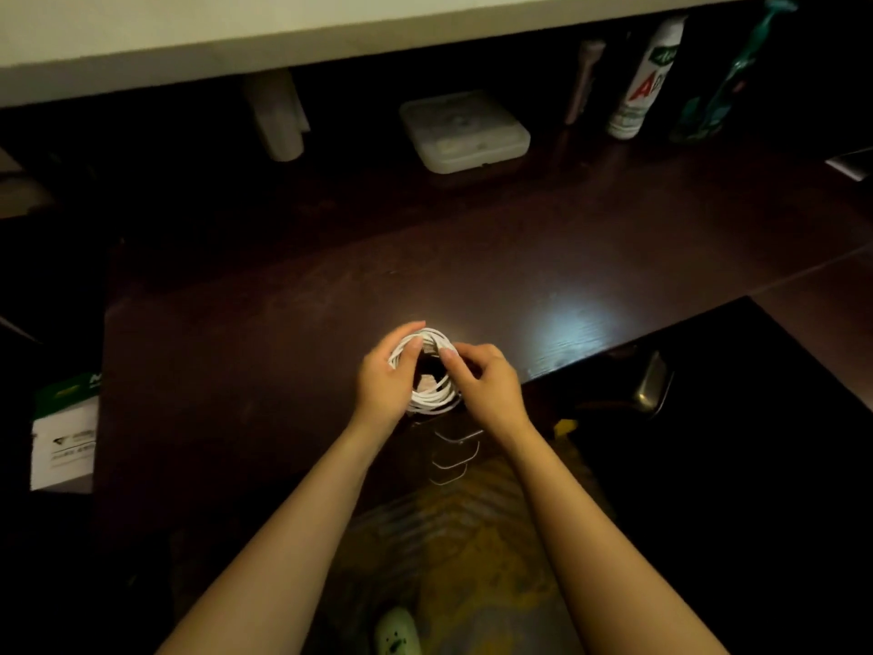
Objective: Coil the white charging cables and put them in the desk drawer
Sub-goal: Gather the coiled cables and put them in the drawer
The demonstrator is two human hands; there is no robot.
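Above the desk [283, 323] edge, both hands [439, 375] grip the coiled white cable [432, 399] between them.

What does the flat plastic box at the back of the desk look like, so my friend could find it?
Look at the dark wooden desk, then along its far edge under the pale shelf. Near the middle lies a flat, square, whitish plastic box with rounded corners. Unlike the tall bottles standing to its right, it lies low and flat.

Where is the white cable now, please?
In the head view the white cable, wound into a coil, is held between the left hand and the right hand, at the near edge of the dark desk.
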